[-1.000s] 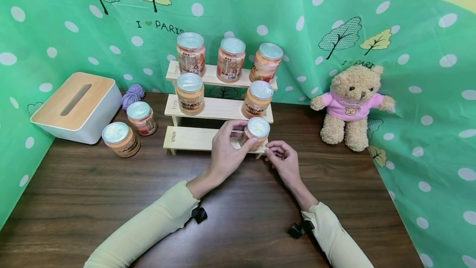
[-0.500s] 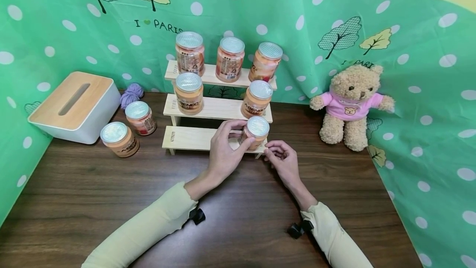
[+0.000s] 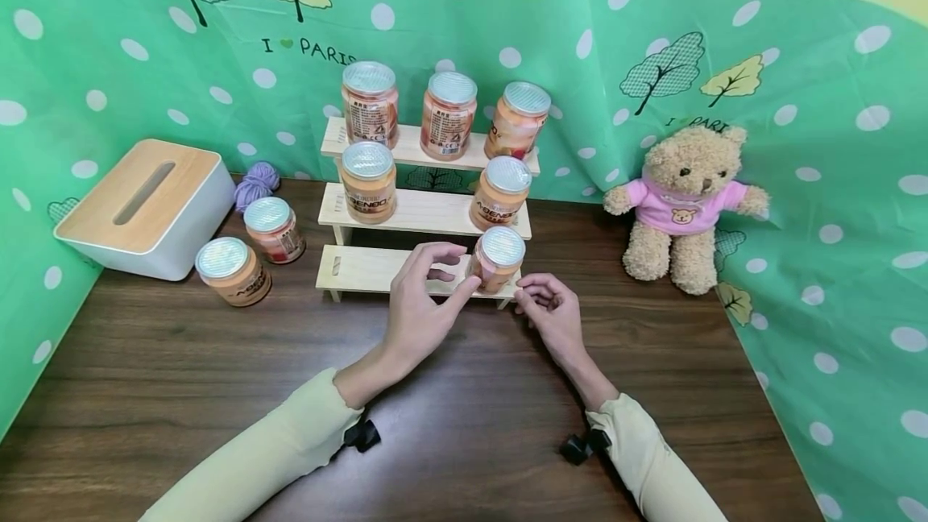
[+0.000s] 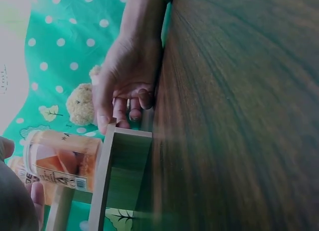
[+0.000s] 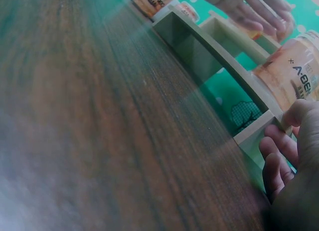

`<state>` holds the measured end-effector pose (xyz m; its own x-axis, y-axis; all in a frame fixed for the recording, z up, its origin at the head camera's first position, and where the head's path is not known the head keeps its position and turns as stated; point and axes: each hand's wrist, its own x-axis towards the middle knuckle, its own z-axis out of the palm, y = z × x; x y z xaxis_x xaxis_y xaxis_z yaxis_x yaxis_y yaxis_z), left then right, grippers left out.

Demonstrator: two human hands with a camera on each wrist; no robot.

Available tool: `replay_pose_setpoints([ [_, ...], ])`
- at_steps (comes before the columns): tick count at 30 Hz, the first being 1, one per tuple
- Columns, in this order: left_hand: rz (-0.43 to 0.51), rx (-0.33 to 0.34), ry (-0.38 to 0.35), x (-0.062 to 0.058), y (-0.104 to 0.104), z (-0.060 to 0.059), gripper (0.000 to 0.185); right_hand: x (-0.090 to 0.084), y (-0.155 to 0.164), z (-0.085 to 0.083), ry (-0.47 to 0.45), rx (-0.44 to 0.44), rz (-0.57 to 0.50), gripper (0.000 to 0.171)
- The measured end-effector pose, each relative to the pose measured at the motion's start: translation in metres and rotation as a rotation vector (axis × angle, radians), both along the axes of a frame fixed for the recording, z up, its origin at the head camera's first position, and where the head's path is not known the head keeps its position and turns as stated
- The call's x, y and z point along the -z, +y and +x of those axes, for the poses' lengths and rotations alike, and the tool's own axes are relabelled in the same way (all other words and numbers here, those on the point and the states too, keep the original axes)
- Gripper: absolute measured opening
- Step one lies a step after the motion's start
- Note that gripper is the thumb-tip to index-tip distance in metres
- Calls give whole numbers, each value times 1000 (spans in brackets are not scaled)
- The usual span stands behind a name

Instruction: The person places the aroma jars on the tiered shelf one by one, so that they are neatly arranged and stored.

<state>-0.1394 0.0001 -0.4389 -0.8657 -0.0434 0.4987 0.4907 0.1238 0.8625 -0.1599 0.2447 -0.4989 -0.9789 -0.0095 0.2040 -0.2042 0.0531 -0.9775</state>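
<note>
Your left hand (image 3: 420, 308) is hovering with fingers spread, just beside the ribbed-lidded orange jar (image 3: 496, 259). Your right hand (image 3: 553, 314) is curling loosely, holding nothing, touching the pale wooden shelf (image 3: 362, 269).

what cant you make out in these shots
- Left hand touching the jar or clear of it: head view, too close to tell.
- Jar label text: head view, too small.
- Right hand: right wrist view, cut off by the edge.
- Lowest shelf: partly hidden by the left hand.
</note>
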Motion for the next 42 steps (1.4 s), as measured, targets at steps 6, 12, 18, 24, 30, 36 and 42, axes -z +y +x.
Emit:
replay_pose_setpoints([
  [6, 20, -17, 47, -4, -15, 11, 37, 0, 0, -1, 0, -5, 3, 18],
  [12, 22, -39, 70, -7, -32, 20, 36, 0, 0, -1, -9, -2, -3, 19],
  [18, 50, -64, 72, -10, -45, 25, 35, 0, -1, -1, -17, 1, -11, 19],
  [24, 75, -59, 56, -8, -50, 29, 32, 2, -1, -1, -12, -2, -15, 20],
  [30, 78, -67, 53, -6, -54, 34, 32, 2, 0, 0, -11, -2, -19, 19],
  [36, 85, -89, 62, -7, -65, 38, 33, 0, 0, 1, -1, -4, -23, 18],
  [42, 89, -113, 66, -7, -82, 41, 33, 1, 0, 0, -4, 0, -18, 18],
])
